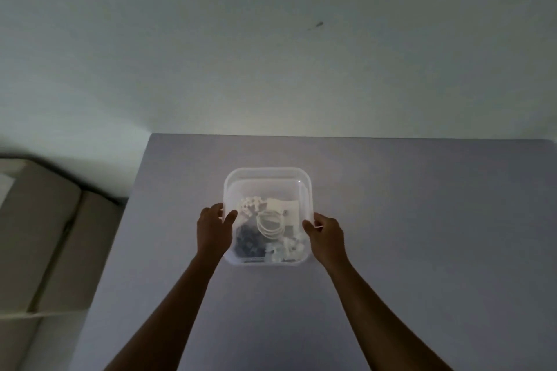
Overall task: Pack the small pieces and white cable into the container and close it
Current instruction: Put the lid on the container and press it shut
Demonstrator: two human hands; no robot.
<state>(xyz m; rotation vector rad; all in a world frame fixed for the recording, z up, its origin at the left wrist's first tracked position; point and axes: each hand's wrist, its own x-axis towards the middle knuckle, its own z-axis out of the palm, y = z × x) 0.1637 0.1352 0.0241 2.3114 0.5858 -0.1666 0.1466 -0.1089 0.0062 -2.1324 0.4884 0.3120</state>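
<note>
A clear square plastic container (266,178) stands on the grey table (422,220). Through its clear top I see a coiled white cable (270,224), white pieces (250,205), dark pieces (245,245) and clear pieces (286,250). A clear lid seems to lie over it, slightly offset toward the back. My left hand (214,227) grips the left edge with the thumb on top. My right hand (324,233) grips the right edge the same way.
A pale wall rises right behind the table's far edge. To the left, below the table's left edge, sits beige cushioned furniture (39,235). Bare table surface spreads to the right of the container and in front of it.
</note>
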